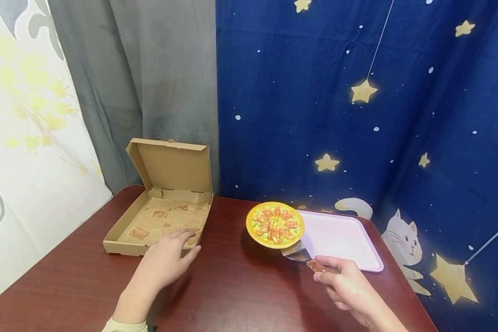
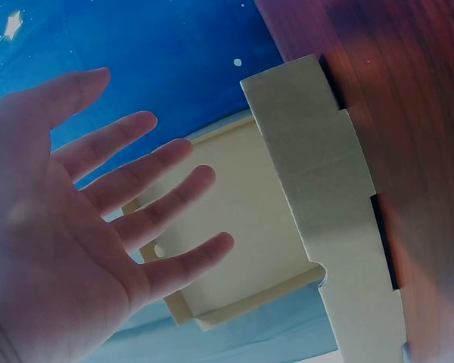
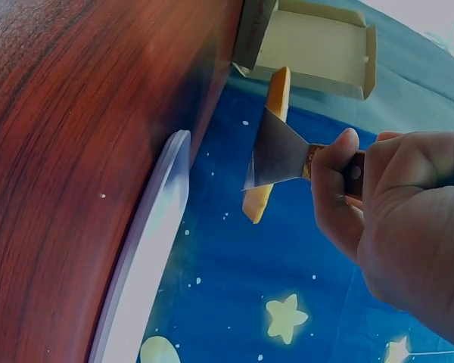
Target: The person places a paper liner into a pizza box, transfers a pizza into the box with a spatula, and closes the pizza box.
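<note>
My right hand (image 1: 346, 286) grips the wooden handle (image 1: 317, 266) of a metal spatula (image 3: 278, 151). On its blade rides a round pizza (image 1: 275, 224) with a yellow rim, raised above the table; the right wrist view shows it edge-on (image 3: 259, 203). At the left an open cardboard pizza box (image 1: 170, 166) has its lid standing up and printed paper (image 1: 157, 220) lining the bottom. Over the box's front right corner hovers my left hand (image 1: 168, 258), fingers spread and holding nothing; the left wrist view shows its palm (image 2: 68, 234) beside the box.
A pale lilac tray (image 1: 340, 240) lies at the table's right side, behind my right hand. The dark red wooden table (image 1: 232, 286) ends against a grey curtain (image 1: 178, 69) and a blue star-patterned curtain (image 1: 290, 101).
</note>
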A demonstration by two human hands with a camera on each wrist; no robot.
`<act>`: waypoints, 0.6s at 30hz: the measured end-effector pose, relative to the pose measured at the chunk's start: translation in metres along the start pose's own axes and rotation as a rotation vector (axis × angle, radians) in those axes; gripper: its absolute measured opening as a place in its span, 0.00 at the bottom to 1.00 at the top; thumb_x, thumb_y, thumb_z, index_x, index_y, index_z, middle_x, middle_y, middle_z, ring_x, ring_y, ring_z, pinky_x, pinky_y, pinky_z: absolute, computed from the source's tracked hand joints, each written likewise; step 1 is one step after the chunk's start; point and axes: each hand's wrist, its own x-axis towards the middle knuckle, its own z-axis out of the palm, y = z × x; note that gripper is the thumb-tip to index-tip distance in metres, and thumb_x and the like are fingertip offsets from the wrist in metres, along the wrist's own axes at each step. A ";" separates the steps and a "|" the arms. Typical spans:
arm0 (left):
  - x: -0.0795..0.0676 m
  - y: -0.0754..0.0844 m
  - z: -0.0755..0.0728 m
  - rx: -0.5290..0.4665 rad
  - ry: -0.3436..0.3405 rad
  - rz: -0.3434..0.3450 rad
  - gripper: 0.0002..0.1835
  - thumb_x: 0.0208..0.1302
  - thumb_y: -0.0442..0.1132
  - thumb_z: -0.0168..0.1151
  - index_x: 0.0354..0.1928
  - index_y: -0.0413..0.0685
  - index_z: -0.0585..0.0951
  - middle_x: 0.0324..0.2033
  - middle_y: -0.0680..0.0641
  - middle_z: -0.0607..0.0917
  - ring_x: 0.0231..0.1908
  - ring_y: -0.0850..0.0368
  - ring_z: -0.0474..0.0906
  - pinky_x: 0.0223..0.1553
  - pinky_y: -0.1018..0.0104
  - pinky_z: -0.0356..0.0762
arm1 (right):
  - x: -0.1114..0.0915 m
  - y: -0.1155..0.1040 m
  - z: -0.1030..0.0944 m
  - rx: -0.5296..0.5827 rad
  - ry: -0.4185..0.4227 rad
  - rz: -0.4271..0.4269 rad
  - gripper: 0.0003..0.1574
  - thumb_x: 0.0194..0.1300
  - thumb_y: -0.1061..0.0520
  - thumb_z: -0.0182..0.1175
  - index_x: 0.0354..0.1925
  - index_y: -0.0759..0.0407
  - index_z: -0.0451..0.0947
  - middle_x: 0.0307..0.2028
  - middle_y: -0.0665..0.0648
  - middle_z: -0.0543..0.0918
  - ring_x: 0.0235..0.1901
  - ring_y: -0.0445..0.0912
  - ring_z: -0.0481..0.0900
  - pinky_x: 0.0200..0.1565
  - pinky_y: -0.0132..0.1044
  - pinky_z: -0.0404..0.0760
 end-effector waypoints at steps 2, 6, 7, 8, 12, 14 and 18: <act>0.000 0.000 0.001 -0.001 -0.005 -0.003 0.22 0.73 0.49 0.67 0.63 0.46 0.85 0.62 0.38 0.87 0.64 0.35 0.83 0.63 0.34 0.80 | 0.001 0.000 0.000 0.002 -0.006 -0.007 0.42 0.72 0.63 0.60 0.77 0.77 0.58 0.44 0.57 0.86 0.12 0.37 0.54 0.15 0.25 0.53; 0.000 -0.001 0.003 -0.009 -0.009 -0.007 0.22 0.73 0.50 0.67 0.63 0.47 0.85 0.63 0.38 0.86 0.65 0.35 0.82 0.62 0.33 0.80 | 0.002 0.000 0.002 0.007 -0.013 -0.018 0.43 0.72 0.63 0.60 0.77 0.77 0.58 0.43 0.56 0.85 0.12 0.36 0.53 0.15 0.24 0.53; 0.001 -0.001 0.003 -0.011 -0.006 -0.006 0.22 0.73 0.49 0.67 0.63 0.47 0.85 0.63 0.38 0.86 0.65 0.35 0.82 0.62 0.33 0.80 | 0.003 0.000 0.003 0.008 -0.013 -0.020 0.43 0.71 0.63 0.60 0.77 0.77 0.58 0.42 0.56 0.85 0.12 0.36 0.53 0.15 0.24 0.53; 0.001 -0.002 0.004 -0.013 -0.002 -0.005 0.22 0.73 0.49 0.67 0.63 0.46 0.85 0.63 0.38 0.86 0.65 0.35 0.82 0.62 0.33 0.80 | 0.003 0.000 0.003 0.007 -0.012 -0.021 0.43 0.71 0.63 0.60 0.77 0.77 0.58 0.43 0.56 0.85 0.12 0.36 0.53 0.15 0.24 0.53; 0.001 -0.003 0.005 -0.016 0.016 0.001 0.22 0.72 0.49 0.67 0.62 0.45 0.85 0.62 0.38 0.87 0.64 0.35 0.82 0.62 0.33 0.81 | 0.004 0.000 0.005 0.000 -0.005 -0.013 0.42 0.71 0.63 0.60 0.77 0.76 0.60 0.44 0.57 0.85 0.13 0.37 0.54 0.15 0.24 0.53; 0.001 -0.003 0.005 -0.017 0.021 0.003 0.22 0.72 0.49 0.67 0.62 0.45 0.85 0.62 0.38 0.87 0.64 0.35 0.82 0.61 0.33 0.81 | 0.004 0.000 0.006 -0.004 -0.004 -0.008 0.42 0.71 0.63 0.61 0.76 0.76 0.60 0.44 0.58 0.85 0.12 0.37 0.54 0.15 0.25 0.53; 0.000 -0.002 0.004 -0.018 0.019 0.004 0.22 0.72 0.49 0.67 0.62 0.46 0.85 0.62 0.38 0.87 0.64 0.35 0.82 0.62 0.33 0.80 | 0.005 0.000 0.007 -0.003 -0.009 -0.004 0.42 0.71 0.63 0.61 0.76 0.76 0.60 0.44 0.58 0.86 0.12 0.37 0.54 0.15 0.25 0.53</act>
